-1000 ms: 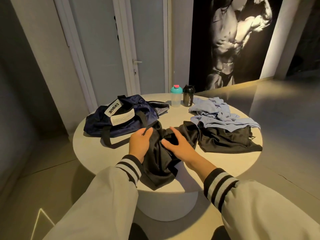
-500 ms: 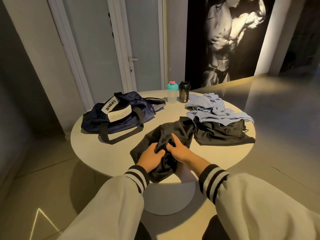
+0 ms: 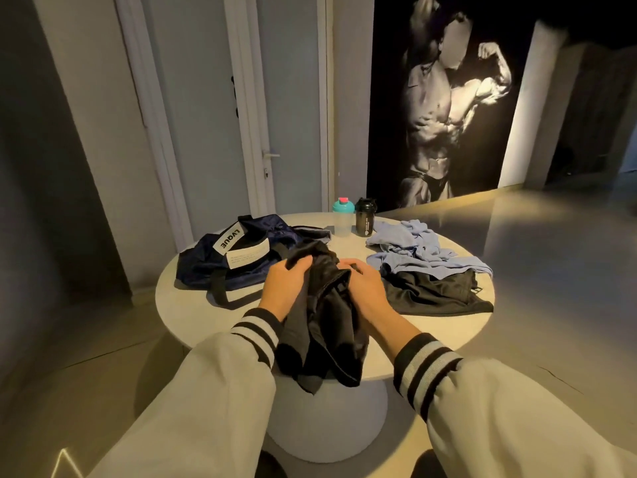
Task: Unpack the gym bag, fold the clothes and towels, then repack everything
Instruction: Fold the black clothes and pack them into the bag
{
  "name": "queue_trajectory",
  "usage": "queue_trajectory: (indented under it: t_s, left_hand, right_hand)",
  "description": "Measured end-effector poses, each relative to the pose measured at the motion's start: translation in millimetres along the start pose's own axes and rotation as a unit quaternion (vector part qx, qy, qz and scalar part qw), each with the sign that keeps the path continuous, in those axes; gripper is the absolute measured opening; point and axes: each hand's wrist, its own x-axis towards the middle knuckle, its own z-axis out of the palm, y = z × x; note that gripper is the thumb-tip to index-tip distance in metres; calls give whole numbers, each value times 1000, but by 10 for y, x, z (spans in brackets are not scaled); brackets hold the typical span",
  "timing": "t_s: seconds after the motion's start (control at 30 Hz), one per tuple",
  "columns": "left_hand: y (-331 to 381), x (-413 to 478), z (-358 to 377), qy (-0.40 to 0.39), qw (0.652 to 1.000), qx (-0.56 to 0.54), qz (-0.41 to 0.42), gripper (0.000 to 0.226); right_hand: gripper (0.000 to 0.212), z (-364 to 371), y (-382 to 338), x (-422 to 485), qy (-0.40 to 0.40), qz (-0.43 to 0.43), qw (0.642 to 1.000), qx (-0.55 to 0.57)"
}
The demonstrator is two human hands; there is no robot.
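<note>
While outside bag (image 3: 206, 267), garment (image 3: 324, 326) in hands (image 3: 286, 288) (image 3: 365, 291)

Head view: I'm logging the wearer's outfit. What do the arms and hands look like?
The left hand and right hand are bare: no gloves, rings or watch visible. The loose sleeves are pale grey-beige, ending in ribbed cuffs with black and grey-white stripes.

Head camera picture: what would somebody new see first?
Probably the left hand and right hand gripping a crumpled black garment over the near edge of the round table. Behind, a big bodybuilder poster glows on the back wall, and a navy bag lies on the table's left.
</note>
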Motion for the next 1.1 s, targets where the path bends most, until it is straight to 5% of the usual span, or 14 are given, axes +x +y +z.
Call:
queue_trajectory:
  t_s: [0.2, 0.4, 0.57, 0.67, 0.77, 0.83, 0.9, 0.97, 1.03, 1.1]
  left_hand:
    - [-251, 221, -236, 72, 996, 50, 4, 18]
    - [-485, 428, -304, 114, 993, 20, -40, 32]
    - [-441, 636, -224, 85, 995, -19, -50, 35]
    - [-336, 731, -196, 92, 994, -64, -5, 38]
    - [-277, 737, -112, -100, 995, 19, -12, 30]
    - [-304, 617, -20, -332, 929, 127, -105, 43]
    - [-365, 534, 83, -463, 854, 169, -166, 48]
    - [-383, 474, 202, -426, 884, 110, -160, 38]
    - [-472, 515, 317, -255, 958, 39, -123, 38]
    - [-589, 585, 399, -117, 988, 73, -65, 31]
  right_hand:
    - [32, -181, 227, 150, 126, -57, 984, -116]
    - [57, -295, 481, 375, 84, -29, 977, -192]
    - [53, -199, 507, 684, -67, 51, 974, -211]
    - [52, -131, 320, 804, 43, -82, 983, -160]
    - [46, -92, 262, 894, 59, -171, 975, -132]
    - [41, -131, 407, 903, 7, -116, 982, -150]
    - [43, -220, 591, 860, -2, -41, 984, -175]
    - [47, -331, 723, 798, 39, 24, 980, -194]
    - [45, -410, 839, 797, 56, 68, 966, -242]
    - [53, -476, 1075, 917, 28, 113, 955, -274]
